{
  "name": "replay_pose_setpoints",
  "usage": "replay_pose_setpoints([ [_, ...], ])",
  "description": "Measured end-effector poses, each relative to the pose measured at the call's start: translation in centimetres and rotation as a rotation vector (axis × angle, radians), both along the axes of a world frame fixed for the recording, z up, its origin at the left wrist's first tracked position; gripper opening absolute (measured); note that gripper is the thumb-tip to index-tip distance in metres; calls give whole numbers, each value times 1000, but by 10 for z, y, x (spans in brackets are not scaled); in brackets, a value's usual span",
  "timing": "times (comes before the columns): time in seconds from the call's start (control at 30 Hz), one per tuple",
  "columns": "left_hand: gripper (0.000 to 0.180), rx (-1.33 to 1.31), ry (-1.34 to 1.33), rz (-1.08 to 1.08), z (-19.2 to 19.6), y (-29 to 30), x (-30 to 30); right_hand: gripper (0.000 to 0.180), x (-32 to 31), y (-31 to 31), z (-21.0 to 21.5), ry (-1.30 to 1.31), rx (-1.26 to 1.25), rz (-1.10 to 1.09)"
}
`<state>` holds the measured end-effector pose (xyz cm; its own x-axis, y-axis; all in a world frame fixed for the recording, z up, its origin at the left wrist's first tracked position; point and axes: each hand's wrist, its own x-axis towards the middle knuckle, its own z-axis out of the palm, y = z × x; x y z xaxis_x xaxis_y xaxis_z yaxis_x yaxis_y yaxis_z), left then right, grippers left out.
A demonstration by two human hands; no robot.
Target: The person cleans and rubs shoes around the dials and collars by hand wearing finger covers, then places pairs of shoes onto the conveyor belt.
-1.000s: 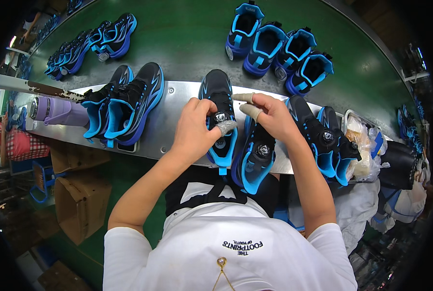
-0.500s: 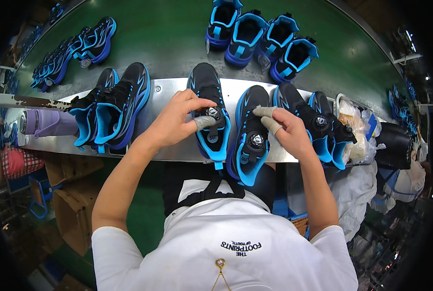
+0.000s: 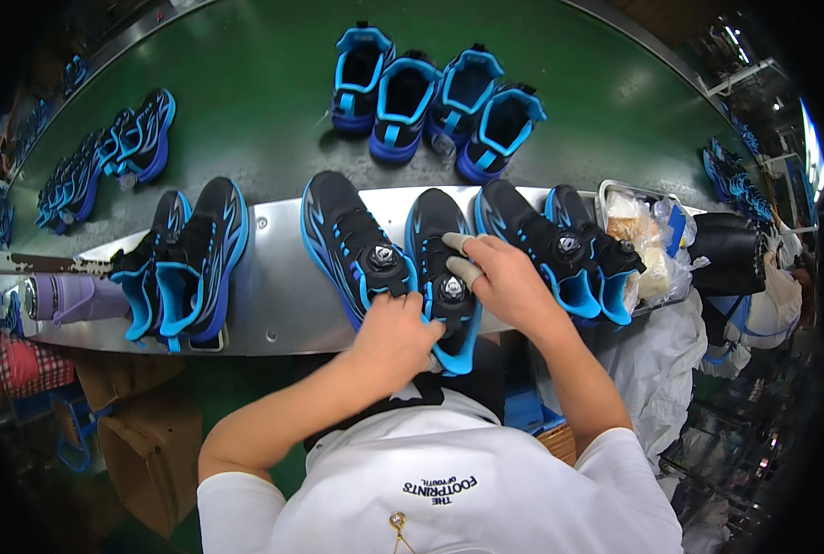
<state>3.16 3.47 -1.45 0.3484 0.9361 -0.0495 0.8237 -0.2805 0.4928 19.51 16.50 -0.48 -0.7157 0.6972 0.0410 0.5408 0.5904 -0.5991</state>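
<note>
table [image 3: 236,102], green on top, ends toward the person in a bare metal strip [image 3: 282,268], with open room on it between the left-hand pair of shoes [image 3: 213,226] and the first shoe [image 3: 342,226]. the first shoe and the second shoe [image 3: 435,217] sit side by side on the strip, toes pointing away, the second one's heel jutting past the near edge toward the lap. the left grip [image 3: 407,323] is curled at the first shoe's collar, close against the second; whether it has hold of either i cannot tell. the right grip [image 3: 460,257] lays two wrapped fingertips, slightly parted, on the second shoe by its dial; how firmly is unclear.

the right-hand pair of shoes [image 3: 536,226] crowds the right grip, then come a tray [image 3: 603,196] of plastic packages [image 3: 656,245] and a black bag [image 3: 726,254]. far left, a purple bottle [image 3: 93,297] sits beside a worn pole [image 3: 47,264]. four shoes [image 3: 453,109] stand ahead on the green, with clear space either side.
</note>
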Motion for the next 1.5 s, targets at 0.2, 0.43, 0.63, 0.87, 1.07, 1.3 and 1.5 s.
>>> replay_pose_setpoints([
  [0.2,35,126,-238,180,72,33,-110,49,-33,96,58,-62,87,-195],
  [0.43,33,524,241,293,101,116,-209,59,-75,199,-52,-450,220,-373],
  [0.63,47,78,260,566,-42,174,-365,53,4,293,-47,-527,371,-516],
  [0.87,26,38,835,664,-3,219,-309,38,-48,256,29,-430,343,-149],
  [1.07,41,127,6,227,-39,224,-222,41,-154,147,-27,-89,221,188],
  [1.3,15,158,-124,258,11,159,-140,36,-95,118,-40,45,-191,368],
  [1.5,28,-148,-318,276,19,-24,-55,28,-4,-8,-15,-92,-294,610],
])
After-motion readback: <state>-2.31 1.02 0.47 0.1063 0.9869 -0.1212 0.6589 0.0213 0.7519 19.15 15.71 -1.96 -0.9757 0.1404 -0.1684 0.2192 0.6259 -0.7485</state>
